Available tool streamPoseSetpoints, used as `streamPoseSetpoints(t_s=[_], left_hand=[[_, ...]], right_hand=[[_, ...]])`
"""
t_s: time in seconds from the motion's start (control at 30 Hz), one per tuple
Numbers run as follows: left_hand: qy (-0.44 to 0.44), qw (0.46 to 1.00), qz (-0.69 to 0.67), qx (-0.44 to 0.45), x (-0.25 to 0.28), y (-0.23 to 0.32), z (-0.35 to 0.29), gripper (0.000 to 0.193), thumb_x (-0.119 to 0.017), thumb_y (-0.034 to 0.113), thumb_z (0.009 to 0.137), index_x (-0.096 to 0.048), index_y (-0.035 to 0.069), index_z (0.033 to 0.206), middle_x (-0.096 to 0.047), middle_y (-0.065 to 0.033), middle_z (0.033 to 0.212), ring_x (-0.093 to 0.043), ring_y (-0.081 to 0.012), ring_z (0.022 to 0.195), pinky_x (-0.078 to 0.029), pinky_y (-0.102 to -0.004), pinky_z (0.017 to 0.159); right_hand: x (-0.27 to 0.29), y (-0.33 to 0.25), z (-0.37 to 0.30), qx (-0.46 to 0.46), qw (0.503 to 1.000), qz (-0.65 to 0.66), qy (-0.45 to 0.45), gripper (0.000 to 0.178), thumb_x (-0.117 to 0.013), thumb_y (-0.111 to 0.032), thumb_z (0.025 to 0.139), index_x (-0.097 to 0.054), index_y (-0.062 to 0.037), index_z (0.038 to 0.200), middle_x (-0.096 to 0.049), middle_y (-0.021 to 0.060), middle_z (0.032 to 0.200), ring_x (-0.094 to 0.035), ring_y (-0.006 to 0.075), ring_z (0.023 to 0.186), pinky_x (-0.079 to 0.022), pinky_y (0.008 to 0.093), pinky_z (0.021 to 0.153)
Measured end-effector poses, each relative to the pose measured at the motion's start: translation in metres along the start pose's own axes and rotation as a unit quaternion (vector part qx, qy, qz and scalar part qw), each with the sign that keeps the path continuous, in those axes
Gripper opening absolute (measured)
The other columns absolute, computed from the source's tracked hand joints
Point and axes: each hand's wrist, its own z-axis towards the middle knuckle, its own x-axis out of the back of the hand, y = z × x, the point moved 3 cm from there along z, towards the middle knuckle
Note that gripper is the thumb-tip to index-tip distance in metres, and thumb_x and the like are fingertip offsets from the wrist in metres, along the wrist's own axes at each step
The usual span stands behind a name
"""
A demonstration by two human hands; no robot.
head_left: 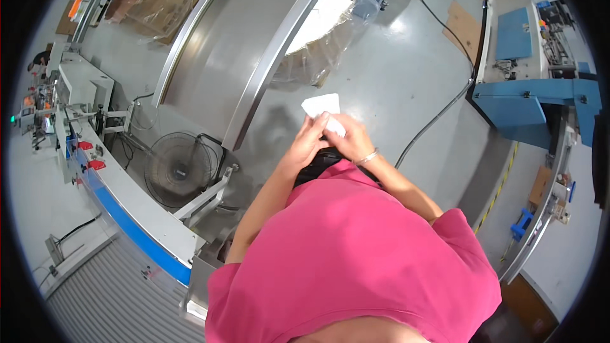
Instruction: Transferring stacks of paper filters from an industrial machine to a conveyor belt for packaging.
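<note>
A plain, bright pink top (356, 254) has loose short sleeves (462, 241) and a curved neckline (356, 313). Black clothing (312, 168) shows beyond it. A thin silver-coloured bracelet (368, 157) circles the wrist of the bare right hand (353, 137).

Head view, one item: wide fisheye, left of a pair worn on the person's head. Position: above the body, aimed steeply down and forward. Nearest the lens: pink shirt (356, 248), filling the lower middle, its collar at the lower edge. Middle range: left hand (307, 144) and right hand (352, 140), close to frame centre. Farther off: grey floor (406, 89) and metal table (235, 32), the latter reaching the upper edge. Flanks: white bench (127, 187) at left, blue machine (508, 114) at right; straight edges bowed. Border: dark, rounded. Orientation: upright, unmirrored.
</note>
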Motion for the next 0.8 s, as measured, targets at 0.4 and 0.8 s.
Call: streamPoseSetpoints(t_s=[0.4,0.8], left_hand=[[0.318,0.924,0.195,-0.083,0.045,0.027,0.139,0.043,-0.046,0.017,0.093,-0.037,-0.004,0.13,-0.054,-0.0165,0.117,-0.055,-0.0239,0.105,-0.043,-0.0352,0.089],[0.257,0.584,0.77,0.017,0.07,0.09,0.3,0.069,-0.06,0.036,0.077,-0.036,0.017,0.138,-0.047,-0.0212,0.131,-0.04,-0.0393,0.124,-0.025,-0.055,0.103]], right_hand=[[0.048,0.036,0.035,0.002,0.993,-0.076,-0.094,0.048,-0.067,-0.013,0.077,-0.05,-0.0078,0.122,-0.058,0.0141,0.114,-0.057,0.0308,0.103,-0.047,0.0376,0.086],[0.152,0.124,0.043,-0.253,0.958,-0.111,-0.074,0.037,-0.062,-0.017,0.08,-0.054,-0.0071,0.115,-0.061,0.0171,0.106,-0.059,0.0344,0.095,-0.049,0.0406,0.081]])
